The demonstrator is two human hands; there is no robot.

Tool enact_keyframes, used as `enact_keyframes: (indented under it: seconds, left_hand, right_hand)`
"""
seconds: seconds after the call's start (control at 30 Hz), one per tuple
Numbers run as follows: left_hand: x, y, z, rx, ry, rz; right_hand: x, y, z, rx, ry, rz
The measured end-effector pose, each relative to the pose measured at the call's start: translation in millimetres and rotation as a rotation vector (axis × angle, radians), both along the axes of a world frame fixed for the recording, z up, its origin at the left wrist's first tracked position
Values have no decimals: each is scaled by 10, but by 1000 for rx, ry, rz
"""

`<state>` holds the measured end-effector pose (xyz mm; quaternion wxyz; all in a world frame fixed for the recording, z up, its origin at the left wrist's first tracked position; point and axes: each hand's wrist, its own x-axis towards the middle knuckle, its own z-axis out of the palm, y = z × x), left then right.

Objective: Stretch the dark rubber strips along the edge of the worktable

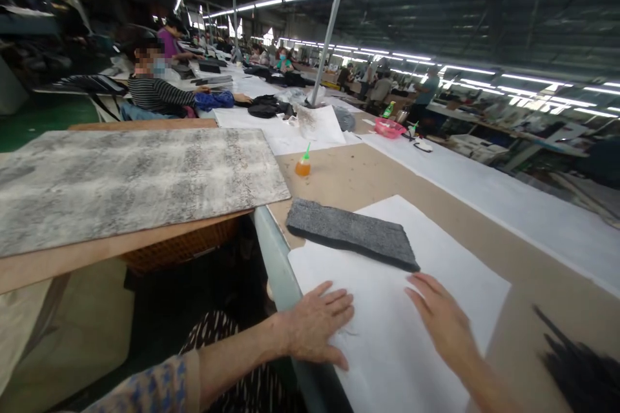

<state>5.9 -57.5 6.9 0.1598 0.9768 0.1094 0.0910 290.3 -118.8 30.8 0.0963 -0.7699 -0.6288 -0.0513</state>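
My left hand [322, 322] lies flat near the table's edge on a white sheet of paper [372, 342], its fingers apart. My right hand [438, 316] is over the right part of the same sheet, fingers stretched forward with nothing visible in them. Just beyond its fingertips lies a stack of dark grey felt-like strips [352, 232], set slantwise across the far part of the paper. I cannot tell whether the right fingertips touch the stack's near corner.
On the left, a mottled grey-white board [145, 174] rests on a wooden plank. An orange bottle [303, 166] with a green nozzle stands ahead. Blurred black pieces [581, 368] lie at lower right. A pink basket [389, 128] sits farther off. A person in a striped top [155, 95] works at the far left.
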Motion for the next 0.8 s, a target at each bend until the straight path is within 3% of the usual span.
enact_keyframes:
  seconds: [0.1,0.2,0.27,0.57,0.8]
  left_hand:
    - [-17,-22,-9,-16,-2,29]
    - [-27,-36,-18,-30,9,63]
    - [-36,-33,-22,-35,3,77]
    - [-86,115,-37,-35,-66,57]
    - [-105,181,-19,-46,-60,64]
  right_hand:
    - [-731,605,-58,62,24,298]
    - [-1301,1053,-92,70,-23,403]
    - [-1505,1231,-124,49,-61,421]
    - [-1570,1466,-319,-12,-189,417]
    - [-1549,1538,-309,-81,-288,421]
